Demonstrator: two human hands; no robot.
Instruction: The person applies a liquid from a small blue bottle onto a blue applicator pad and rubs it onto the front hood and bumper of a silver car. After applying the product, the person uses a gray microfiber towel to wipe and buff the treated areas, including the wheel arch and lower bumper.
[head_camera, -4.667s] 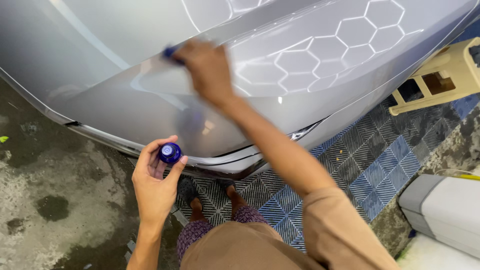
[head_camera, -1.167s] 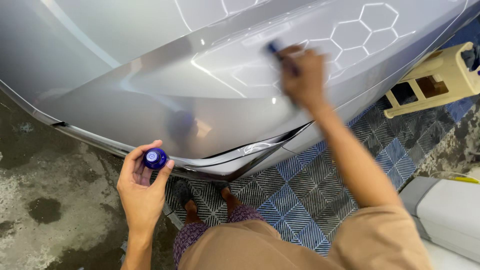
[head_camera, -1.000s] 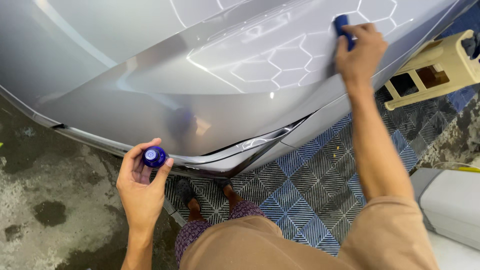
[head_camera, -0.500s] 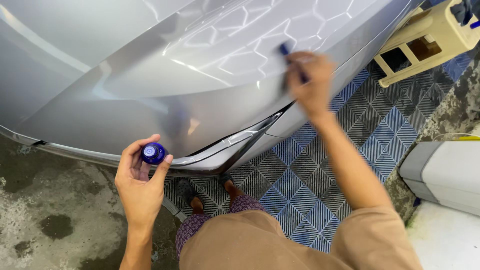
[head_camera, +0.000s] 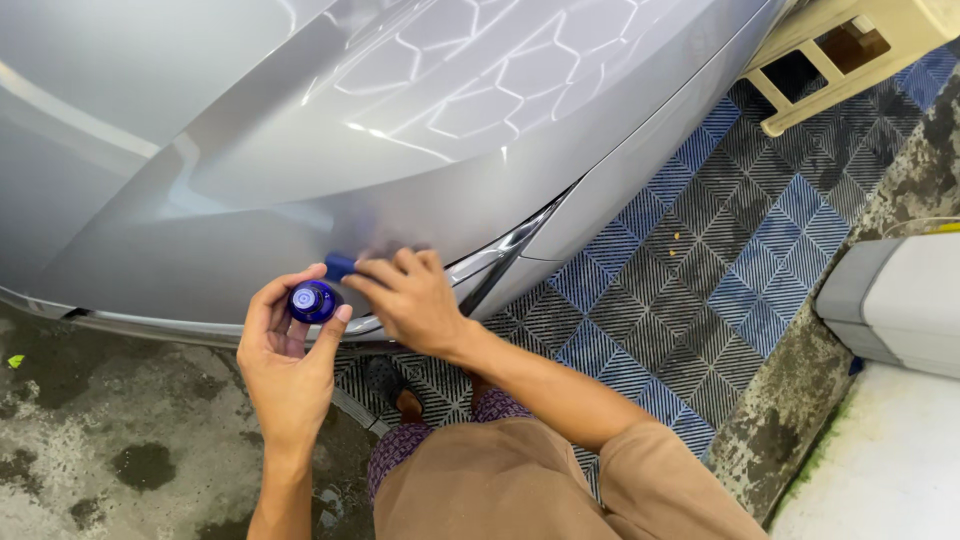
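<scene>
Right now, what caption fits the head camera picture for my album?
Left hand holds a small blue bottle while the right hand presses a blue pad on the silver car.

Layout, head view: car hood (head_camera: 300, 110) fills the top and left of frame, sloping down toward the person. Both hands sit at its lower edge, just beside each other. Left hand (head_camera: 285, 350) is left of right hand (head_camera: 410, 300), with a small bottle (head_camera: 312, 300) in its fingers. Applicator pad (head_camera: 340, 266) is under the right hand's fingertips, against the panel, just above and right of the bottle. Headlight strip (head_camera: 510, 240) runs right of the right hand. Grid floor tiles (head_camera: 700, 290) lie right of the car and under the person's feet. Concrete floor (head_camera: 110, 440) lies lower left. Stool (head_camera: 850, 50) stands top right on the tiles. Low block (head_camera: 890, 300) at right edge.
</scene>
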